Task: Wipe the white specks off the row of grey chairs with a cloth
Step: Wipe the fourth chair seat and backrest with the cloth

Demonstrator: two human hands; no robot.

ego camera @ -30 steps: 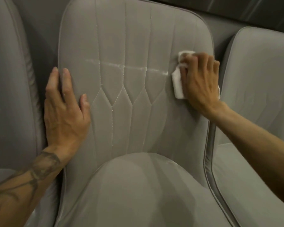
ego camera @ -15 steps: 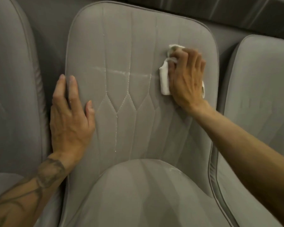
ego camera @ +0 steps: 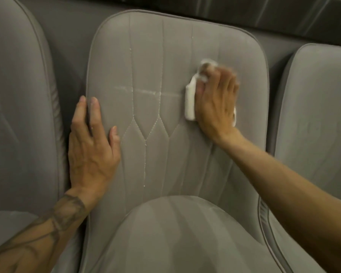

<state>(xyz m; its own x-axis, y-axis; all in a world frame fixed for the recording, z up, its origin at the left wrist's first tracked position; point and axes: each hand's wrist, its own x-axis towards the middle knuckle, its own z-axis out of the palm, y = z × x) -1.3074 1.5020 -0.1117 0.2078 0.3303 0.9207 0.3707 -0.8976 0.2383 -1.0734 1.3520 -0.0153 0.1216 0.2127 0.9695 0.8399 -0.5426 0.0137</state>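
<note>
Three grey chairs stand side by side: a left chair (ego camera: 18, 95), a middle chair (ego camera: 165, 56) and a right chair (ego camera: 319, 115), the outer two cut off by the frame. One white cloth (ego camera: 189, 103) lies against the middle chair's backrest, right of its centre, under the right hand (ego camera: 217, 103). That hand's fingers (ego camera: 222, 79) are close together and bent over the cloth, gripping it. They are blurred, and the cloth's top is bunched round the index fingertip. Just left of the cloth, one horizontal streak (ego camera: 146, 91) of white specks runs across the backrest toward its left side. One thinner line of specks (ego camera: 145, 164) follows the centre seam downward. The left hand (ego camera: 91, 150) rests flat on the backrest's left edge, holding nothing. Two of its fingers (ego camera: 95, 111) show, straight and side by side, with the thumb spread; the others are hidden in the gap beside the left chair. A tattoo (ego camera: 67, 209) marks the left forearm.
</note>
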